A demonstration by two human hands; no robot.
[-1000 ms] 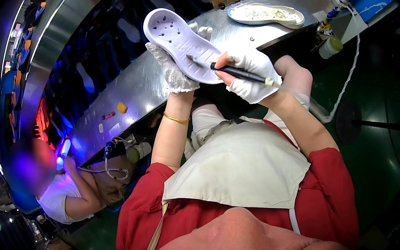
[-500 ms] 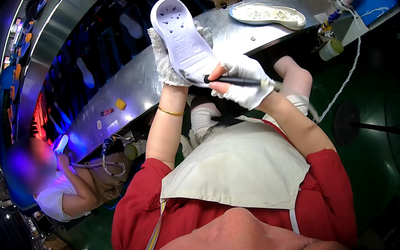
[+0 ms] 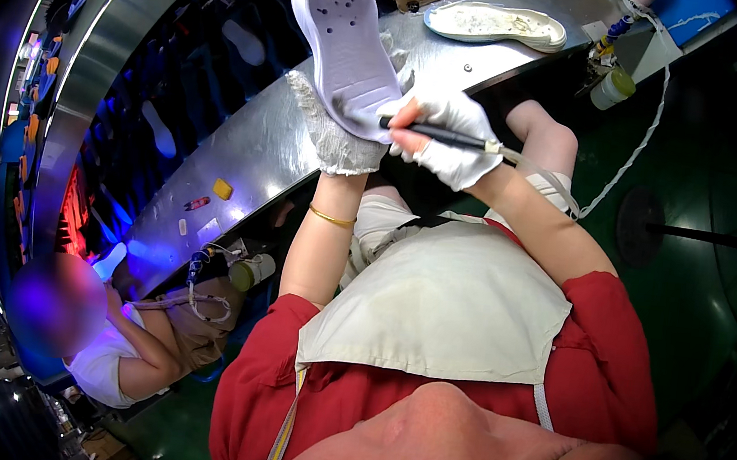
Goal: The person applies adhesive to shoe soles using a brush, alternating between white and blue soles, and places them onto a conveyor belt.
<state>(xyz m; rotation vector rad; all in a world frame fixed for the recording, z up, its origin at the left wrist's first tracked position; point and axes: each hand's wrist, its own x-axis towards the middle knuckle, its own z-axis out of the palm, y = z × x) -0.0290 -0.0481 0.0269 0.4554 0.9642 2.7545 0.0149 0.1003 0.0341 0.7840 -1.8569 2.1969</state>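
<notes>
Grips a pale-lilac moulded shoe sole (image 3: pixel 352 55) in white-knit-gloved left hand (image 3: pixel 329 141), likely steadying it for the slim black brush (image 3: pixel 443 135) pinched in white-gloved right hand (image 3: pixel 456 116).

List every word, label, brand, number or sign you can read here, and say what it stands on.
None can be read.
Pale shoe sole: no legible lettering.
Black pen-like tool: no legible lettering.
White jar at right: any marking too small.
Small red item at left: likewise.
</notes>
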